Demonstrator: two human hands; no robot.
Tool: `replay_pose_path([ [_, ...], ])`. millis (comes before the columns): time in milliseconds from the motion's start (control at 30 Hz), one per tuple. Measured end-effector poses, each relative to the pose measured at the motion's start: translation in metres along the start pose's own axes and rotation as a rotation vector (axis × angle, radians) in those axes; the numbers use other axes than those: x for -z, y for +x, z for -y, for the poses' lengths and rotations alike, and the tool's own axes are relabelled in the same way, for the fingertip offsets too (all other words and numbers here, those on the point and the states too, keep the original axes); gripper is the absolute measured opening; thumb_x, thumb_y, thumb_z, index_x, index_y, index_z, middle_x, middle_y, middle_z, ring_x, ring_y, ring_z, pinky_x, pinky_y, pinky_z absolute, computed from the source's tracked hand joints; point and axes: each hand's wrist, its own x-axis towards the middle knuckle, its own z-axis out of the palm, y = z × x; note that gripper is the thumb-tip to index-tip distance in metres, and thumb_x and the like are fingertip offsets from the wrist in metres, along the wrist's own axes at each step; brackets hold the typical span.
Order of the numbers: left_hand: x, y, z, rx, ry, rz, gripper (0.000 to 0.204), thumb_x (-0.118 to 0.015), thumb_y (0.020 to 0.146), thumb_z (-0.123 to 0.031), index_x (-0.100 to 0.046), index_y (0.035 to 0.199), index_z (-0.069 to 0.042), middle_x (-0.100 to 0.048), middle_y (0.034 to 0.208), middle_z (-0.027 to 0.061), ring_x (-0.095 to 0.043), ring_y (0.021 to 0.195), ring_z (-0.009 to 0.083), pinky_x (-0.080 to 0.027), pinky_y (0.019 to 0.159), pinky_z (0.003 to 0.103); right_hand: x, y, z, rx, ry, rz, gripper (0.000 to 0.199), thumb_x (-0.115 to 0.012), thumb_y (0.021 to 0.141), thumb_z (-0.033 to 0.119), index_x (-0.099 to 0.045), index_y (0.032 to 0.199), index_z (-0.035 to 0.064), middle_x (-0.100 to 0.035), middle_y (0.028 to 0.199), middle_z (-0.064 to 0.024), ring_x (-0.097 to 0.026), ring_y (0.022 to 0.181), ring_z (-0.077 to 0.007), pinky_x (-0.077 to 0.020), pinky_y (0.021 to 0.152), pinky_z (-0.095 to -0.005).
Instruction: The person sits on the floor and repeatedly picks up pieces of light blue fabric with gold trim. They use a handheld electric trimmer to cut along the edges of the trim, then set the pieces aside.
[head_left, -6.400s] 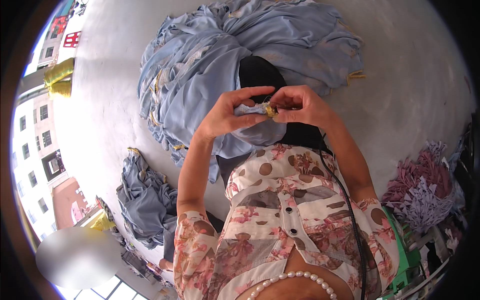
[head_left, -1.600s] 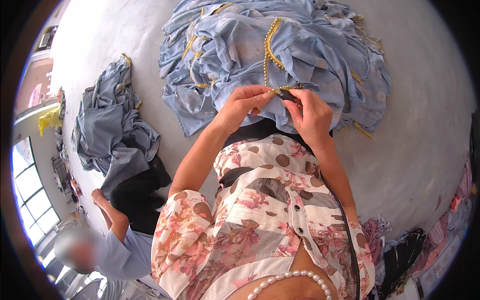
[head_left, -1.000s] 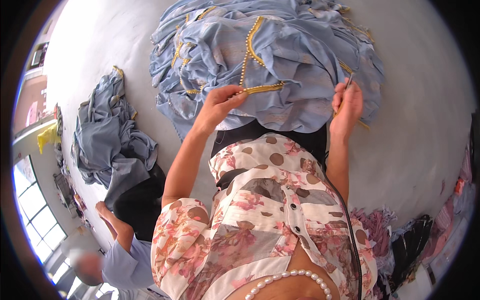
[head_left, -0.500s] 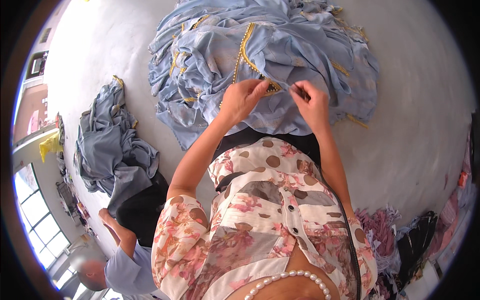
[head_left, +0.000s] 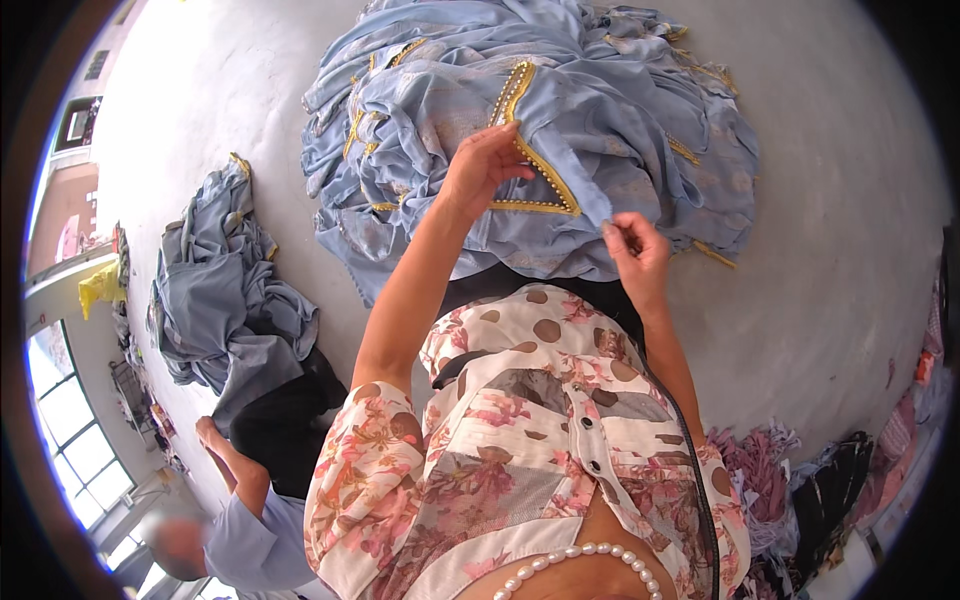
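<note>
A heap of light blue garments (head_left: 430, 110) with gold beaded trim lies in front of me. My left hand (head_left: 487, 165) reaches over it, its fingertips touching the gold trim (head_left: 548, 178) at a bend and the thumb apart from the fingers. Below that bend the trim forms a pointed corner with dark fabric inside. My right hand (head_left: 637, 250), closed, pinches the end of a blue fabric strip (head_left: 575, 165) lying along the trim. Its fingertips partly hide that end.
To my left a person (head_left: 245, 530) sits with bluish-grey garments (head_left: 235, 300) spread over the lap and pale surface (head_left: 820, 250). Pink and dark cloth bundles (head_left: 755, 465) lie at lower right. A yellow bag (head_left: 100, 288) hangs near the windows at far left.
My right hand has moved nearer and slightly right, drawing the blue strip out straight. My left hand has shifted up along the trim, and the trimmed corner now shows.
</note>
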Motion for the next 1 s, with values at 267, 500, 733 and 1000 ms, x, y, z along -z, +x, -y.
replay_pose_path([
  [267, -0.028, -0.018, -0.008, 0.025, -0.061, 0.129, 0.023, -0.049, 0.092, -0.018, -0.059, 0.097, 0.002, -0.066, 0.087, 0.0133, -0.064, 0.079, 0.0230, -0.054, 0.069, 0.035, 0.032, 0.022, -0.006, -0.160, 0.194, -0.144, 0.009, -0.059, 0.088, 0.009, -0.059, 0.088, 0.0001, -0.052, 0.069, 0.0035, -0.044, 0.059, -0.0019, -0.0335, 0.054, -0.0171],
  [500, -0.058, -0.044, 0.009, -0.239, 0.801, 0.166, 0.016, -0.056, 0.089, -0.012, -0.063, 0.089, 0.002, -0.065, 0.084, 0.0101, -0.063, 0.078, 0.0189, -0.050, 0.070, 0.031, 0.037, 0.038, 0.026, 0.111, -0.022, -0.302, 0.022, -0.064, 0.084, 0.008, -0.058, 0.104, 0.0026, -0.056, 0.077, 0.0023, -0.049, 0.066, -0.0048, -0.0403, 0.058, -0.0204],
  [733, -0.072, -0.045, 0.071, -0.405, 0.980, 0.390, 0.023, -0.065, 0.084, -0.016, -0.064, 0.101, 0.000, -0.065, 0.095, 0.0096, -0.061, 0.087, 0.0147, -0.048, 0.077, 0.029, 0.008, 0.065, 0.031, 0.367, -0.752, -0.096, 0.030, -0.065, 0.069, -0.001, -0.061, 0.098, 0.0060, -0.061, 0.084, -0.0093, -0.061, 0.069, -0.0256, -0.0481, 0.061, -0.0301],
  [1000, -0.015, -0.046, 0.067, 0.069, -0.301, 0.068, 0.024, -0.056, 0.088, -0.016, -0.059, 0.104, 0.003, -0.061, 0.106, 0.0144, -0.057, 0.103, 0.0263, -0.043, 0.095, 0.045, 0.032, 0.001, 0.011, 0.464, -0.477, -0.103, 0.030, -0.060, 0.065, -0.016, -0.061, 0.091, 0.0008, -0.062, 0.090, -0.0103, -0.062, 0.073, -0.0188, -0.0510, 0.062, -0.0268],
])
